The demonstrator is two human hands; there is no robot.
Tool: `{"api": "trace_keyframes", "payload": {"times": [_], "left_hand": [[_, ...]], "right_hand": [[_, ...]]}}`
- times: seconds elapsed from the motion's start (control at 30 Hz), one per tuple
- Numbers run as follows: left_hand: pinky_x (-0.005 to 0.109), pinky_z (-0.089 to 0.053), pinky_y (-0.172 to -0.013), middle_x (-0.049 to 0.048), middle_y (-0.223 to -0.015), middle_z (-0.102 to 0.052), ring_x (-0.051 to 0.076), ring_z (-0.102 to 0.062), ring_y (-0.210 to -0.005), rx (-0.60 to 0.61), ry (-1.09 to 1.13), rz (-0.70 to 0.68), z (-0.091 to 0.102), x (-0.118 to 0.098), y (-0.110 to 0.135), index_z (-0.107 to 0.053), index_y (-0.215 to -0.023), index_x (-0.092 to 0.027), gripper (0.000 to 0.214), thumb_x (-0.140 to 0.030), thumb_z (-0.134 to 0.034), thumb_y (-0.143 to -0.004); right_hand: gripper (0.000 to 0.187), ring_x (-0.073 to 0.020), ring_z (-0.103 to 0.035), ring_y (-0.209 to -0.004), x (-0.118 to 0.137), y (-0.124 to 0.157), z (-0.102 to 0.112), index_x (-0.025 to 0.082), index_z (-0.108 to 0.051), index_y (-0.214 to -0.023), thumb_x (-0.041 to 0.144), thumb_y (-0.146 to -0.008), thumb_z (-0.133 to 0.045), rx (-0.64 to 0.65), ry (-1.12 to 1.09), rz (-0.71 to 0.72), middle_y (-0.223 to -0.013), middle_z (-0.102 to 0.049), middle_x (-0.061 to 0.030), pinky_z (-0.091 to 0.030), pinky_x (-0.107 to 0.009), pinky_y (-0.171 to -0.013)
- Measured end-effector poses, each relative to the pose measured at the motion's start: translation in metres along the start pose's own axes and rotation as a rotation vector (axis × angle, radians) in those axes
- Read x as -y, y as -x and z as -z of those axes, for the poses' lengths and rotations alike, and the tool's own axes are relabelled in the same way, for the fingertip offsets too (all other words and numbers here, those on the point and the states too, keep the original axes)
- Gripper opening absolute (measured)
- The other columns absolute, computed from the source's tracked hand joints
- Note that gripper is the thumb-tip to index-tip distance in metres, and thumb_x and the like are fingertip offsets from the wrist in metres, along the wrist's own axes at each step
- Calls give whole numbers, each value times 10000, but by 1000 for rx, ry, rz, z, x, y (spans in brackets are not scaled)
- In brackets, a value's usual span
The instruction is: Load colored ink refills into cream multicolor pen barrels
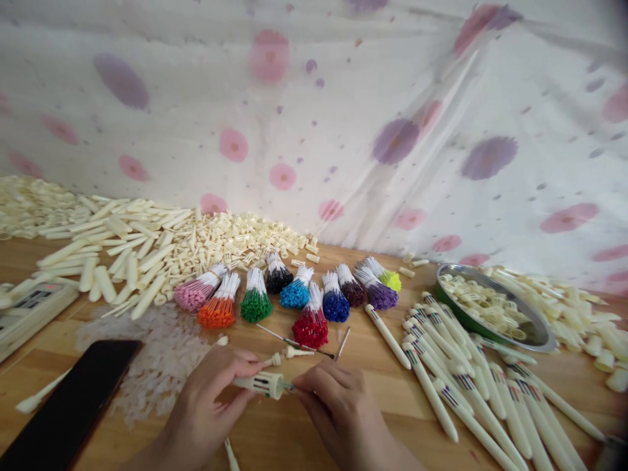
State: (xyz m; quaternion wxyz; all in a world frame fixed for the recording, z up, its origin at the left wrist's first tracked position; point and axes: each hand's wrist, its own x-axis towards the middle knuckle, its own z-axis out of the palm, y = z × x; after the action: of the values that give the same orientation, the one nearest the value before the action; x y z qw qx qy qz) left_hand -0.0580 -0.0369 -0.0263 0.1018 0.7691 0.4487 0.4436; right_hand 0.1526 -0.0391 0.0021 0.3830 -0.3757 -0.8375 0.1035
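My left hand (209, 396) is closed around a cream slotted pen barrel piece (267, 384), its open end turned right. Dark and green slivers show in its slots. At that open end, my right hand (338, 399) pinches a thin, greenish piece (287, 386) that looks like a pen refill; the fingertips cover most of it. Just beyond my hands lie a small cream pen part (297, 352), a loose refill (343, 343) and a red refill bundle (311, 324). Other bundles, such as the green one (255, 301) and the orange one (218, 307), stand behind.
Cream pen parts (142, 242) are heaped at the back left, above clear plastic pieces (147, 353). A black phone (73, 399) and a power strip (39, 311) lie left. At right are multicolour pens (471, 386) and a metal bowl (542, 333) of cream rings. A patterned sheet (314, 118) hangs behind.
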Motion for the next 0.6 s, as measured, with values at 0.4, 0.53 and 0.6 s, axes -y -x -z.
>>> {"api": "trace_keyframes", "payload": {"times": [0.4,0.53,0.6], "left_hand": [[258,-500,-752,6,-845,-697,163,-650,-811,-30,-11,20,0,-4,1,-629,-859,-243,242,-64,-541,-723],[232,-518,-714,-10,-826,-683,154,-655,-782,-49,28,112,-3,1,2,-603,-801,-246,198,-85,-556,-697],[217,-534,-676,-14,-812,-678,148,-664,-747,-70,84,195,-4,4,2,-586,-771,-243,141,-124,-588,-697]], "right_hand": [[183,-117,-577,-536,4,-2,9,174,-560,-814,214,-932,-426,-38,52,66,-619,-629,-8,-416,-203,-515],[149,-121,-600,-585,-5,3,7,183,-568,-850,246,-916,-449,47,39,-67,-677,-636,-16,-423,-194,-522],[78,-126,-609,-605,-12,8,0,186,-570,-827,221,-870,-515,161,93,-193,-710,-642,-13,-426,-192,-531]]}}
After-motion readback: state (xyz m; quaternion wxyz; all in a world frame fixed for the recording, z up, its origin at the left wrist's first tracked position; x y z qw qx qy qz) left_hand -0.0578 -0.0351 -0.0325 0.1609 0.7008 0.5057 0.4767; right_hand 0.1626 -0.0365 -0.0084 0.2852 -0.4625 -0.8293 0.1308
